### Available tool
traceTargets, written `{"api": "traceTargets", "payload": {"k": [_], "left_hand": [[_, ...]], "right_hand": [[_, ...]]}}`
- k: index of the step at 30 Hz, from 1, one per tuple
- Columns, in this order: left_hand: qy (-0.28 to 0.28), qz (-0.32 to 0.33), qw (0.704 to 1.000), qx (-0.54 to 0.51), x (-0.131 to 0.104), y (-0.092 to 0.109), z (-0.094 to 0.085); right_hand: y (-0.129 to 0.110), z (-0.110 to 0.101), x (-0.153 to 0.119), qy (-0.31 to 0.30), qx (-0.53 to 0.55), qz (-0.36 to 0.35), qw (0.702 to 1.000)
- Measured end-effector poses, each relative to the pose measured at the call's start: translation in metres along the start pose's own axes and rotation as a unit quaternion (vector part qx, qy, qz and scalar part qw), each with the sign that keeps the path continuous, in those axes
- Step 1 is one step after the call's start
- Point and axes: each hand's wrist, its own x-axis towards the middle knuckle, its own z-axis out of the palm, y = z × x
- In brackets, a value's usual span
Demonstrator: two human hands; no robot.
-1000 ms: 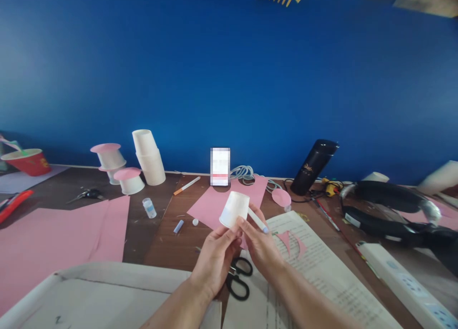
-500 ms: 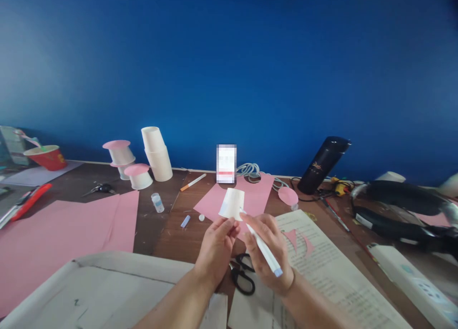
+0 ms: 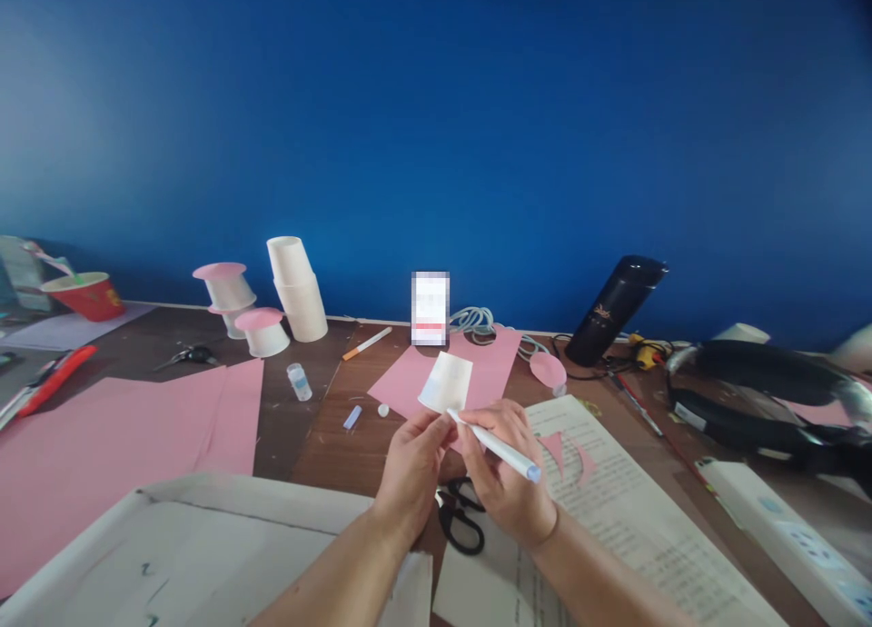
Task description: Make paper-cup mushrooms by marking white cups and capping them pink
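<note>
Between the fingers of my left hand (image 3: 412,459) is the lower edge of a white paper cup (image 3: 446,382), held above a pink paper sheet (image 3: 494,359). My right hand (image 3: 508,468) grips a white marker (image 3: 504,450) with a pale blue end pointing down to the right. The marker's tip is at the cup's near edge, close to my left fingertips; whether it touches cannot be made out. Black-handled scissors (image 3: 463,527) lie below my hands, partly covered. A small blue cap (image 3: 352,417) and a white round piece (image 3: 383,411) rest left of the cup.
A phone (image 3: 431,309) stands against the blue wall. Stacked paper cups (image 3: 300,295) and cups with pink discs (image 3: 262,332) are at the left back. A black flask (image 3: 613,309) leans at the right, near a power strip (image 3: 790,536). Printed paper (image 3: 627,509) lies at right.
The marker has tilted flatter, and its tip has moved down from the cup's side to its near edge. The cup has turned slightly in my left hand.
</note>
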Motion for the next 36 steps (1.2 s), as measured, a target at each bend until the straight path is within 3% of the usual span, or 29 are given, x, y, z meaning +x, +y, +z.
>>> {"api": "traceTargets", "payload": {"k": [18, 36], "left_hand": [[-0.045, 0.019, 0.999, 0.023, 0.0017, -0.0041, -0.0038], [-0.018, 0.007, 1.0, 0.0, -0.0001, -0.0028, -0.0041]], "right_hand": [[-0.0007, -0.0005, 0.0016, -0.011, -0.029, 0.012, 0.999], [-0.0021, -0.0008, 0.0023, -0.001, -0.04, 0.014, 0.999]]}}
